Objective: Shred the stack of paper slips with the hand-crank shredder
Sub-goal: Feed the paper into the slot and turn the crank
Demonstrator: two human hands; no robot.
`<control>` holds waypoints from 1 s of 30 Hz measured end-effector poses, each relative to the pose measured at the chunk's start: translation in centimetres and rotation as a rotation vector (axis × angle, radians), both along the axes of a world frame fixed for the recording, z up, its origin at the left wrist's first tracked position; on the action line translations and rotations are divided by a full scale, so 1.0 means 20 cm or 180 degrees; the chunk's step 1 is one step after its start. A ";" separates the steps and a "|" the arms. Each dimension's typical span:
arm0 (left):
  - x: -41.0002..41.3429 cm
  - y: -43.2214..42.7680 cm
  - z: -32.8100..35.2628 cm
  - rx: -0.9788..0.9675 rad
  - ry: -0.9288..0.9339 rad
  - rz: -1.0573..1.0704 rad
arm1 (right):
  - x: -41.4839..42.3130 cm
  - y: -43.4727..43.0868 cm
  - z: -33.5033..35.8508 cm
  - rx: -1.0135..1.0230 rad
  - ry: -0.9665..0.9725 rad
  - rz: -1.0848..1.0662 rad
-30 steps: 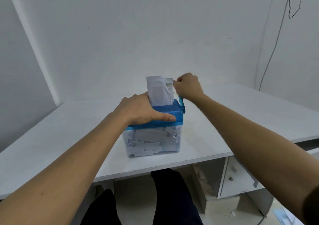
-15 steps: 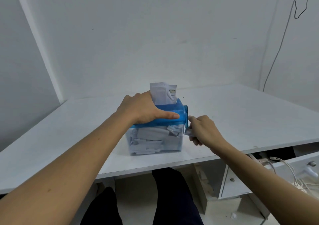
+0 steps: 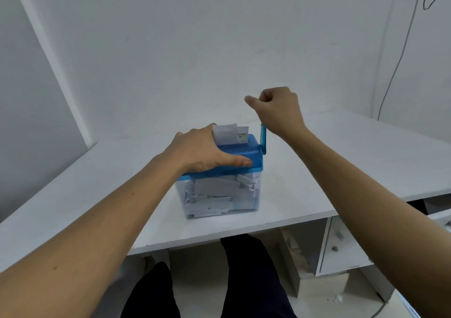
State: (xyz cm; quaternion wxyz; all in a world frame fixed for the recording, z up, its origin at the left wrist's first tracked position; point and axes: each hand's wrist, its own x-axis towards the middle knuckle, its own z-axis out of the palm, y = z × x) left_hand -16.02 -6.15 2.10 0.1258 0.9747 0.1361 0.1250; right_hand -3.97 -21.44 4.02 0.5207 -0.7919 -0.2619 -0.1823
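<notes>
Where white walls (image 3: 219, 36) meet, white desk (image 3: 341, 159), shredder (image 3: 246, 153) near front edge

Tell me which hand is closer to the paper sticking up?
Left. The left hand holds the blue lid against the paper slips; the right hand is higher, on the crank.

Blue-lidded clear hand-crank shredder (image 3: 255, 151), full of white cuttings. Paper slips (image 3: 229, 133) stand upright in its top slot; its crank (image 3: 263, 135) points upward.
</notes>
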 end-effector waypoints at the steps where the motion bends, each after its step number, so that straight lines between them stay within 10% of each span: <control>1: 0.00 0.00 0.00 0.0022 0.0008 0.0012 | 0.05 0.04 0.00 -0.0005 0.0119 0.0008; 15: -0.03 -0.03 0.00 0.0344 0.0045 0.0044 | 0.08 0.06 -0.35 -0.1231 0.2213 0.0381; 30: 0.00 -0.04 0.02 0.0303 0.0319 0.0002 | -0.31 -0.33 -0.21 -0.0704 0.1754 0.0872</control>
